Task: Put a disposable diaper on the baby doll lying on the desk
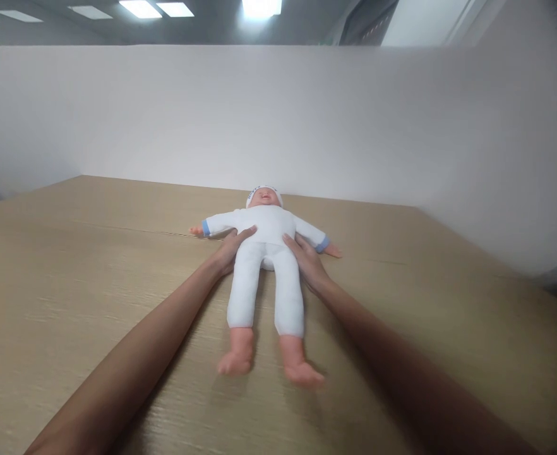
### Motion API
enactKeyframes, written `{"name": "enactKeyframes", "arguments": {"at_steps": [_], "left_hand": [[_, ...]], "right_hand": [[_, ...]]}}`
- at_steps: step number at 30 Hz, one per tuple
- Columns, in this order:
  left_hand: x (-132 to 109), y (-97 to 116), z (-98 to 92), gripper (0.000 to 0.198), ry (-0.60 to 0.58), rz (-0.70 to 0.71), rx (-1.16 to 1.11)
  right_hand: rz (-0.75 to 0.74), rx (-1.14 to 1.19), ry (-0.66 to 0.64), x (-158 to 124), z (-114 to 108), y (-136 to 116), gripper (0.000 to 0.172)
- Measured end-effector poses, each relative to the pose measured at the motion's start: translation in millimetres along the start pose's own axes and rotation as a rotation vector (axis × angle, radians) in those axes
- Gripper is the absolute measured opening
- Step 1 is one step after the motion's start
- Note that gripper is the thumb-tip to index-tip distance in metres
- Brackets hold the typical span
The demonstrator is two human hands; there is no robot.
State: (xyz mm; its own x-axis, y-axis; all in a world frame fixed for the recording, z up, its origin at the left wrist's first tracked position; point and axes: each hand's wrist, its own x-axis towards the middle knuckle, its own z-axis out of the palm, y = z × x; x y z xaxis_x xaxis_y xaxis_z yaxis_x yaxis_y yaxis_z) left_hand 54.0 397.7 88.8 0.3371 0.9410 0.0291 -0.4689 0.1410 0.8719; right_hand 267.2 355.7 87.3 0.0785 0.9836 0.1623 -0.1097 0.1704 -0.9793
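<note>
A baby doll (269, 226) in a white suit with blue cuffs and a white cap is face up over the table, its head away from me and its bare feet toward me. Its arms stretch out to both sides. My left hand (232, 248) grips the left side of its waist, thumb on the front of the body. On the opposite side my right hand (309, 260) holds the waist the same way. The fingers behind the doll are mostly hidden. Its legs lie straight and slightly apart.
The wooden table (117, 265) spreads wide around the doll, with a thin seam line across it. A white wall or partition (278, 114) stands along its far edge and continues on the right. Lit ceiling panels (262, 7) show above it.
</note>
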Motion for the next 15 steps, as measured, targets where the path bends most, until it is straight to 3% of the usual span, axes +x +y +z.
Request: {"name": "enactKeyframes", "arguments": {"at_steps": [9,15], "left_hand": [[-2.0,1.7,-2.0,0.067,0.008,0.0,0.0],[-3.9,3.3,0.1,0.068,0.043,-0.02,-0.005]], "right_hand": [[0.011,0.042,-0.078,-7.1,2.4,-4.7,0.081],[0.046,0.077,-0.065,-7.9,3.8,-5.0,0.087]]}}
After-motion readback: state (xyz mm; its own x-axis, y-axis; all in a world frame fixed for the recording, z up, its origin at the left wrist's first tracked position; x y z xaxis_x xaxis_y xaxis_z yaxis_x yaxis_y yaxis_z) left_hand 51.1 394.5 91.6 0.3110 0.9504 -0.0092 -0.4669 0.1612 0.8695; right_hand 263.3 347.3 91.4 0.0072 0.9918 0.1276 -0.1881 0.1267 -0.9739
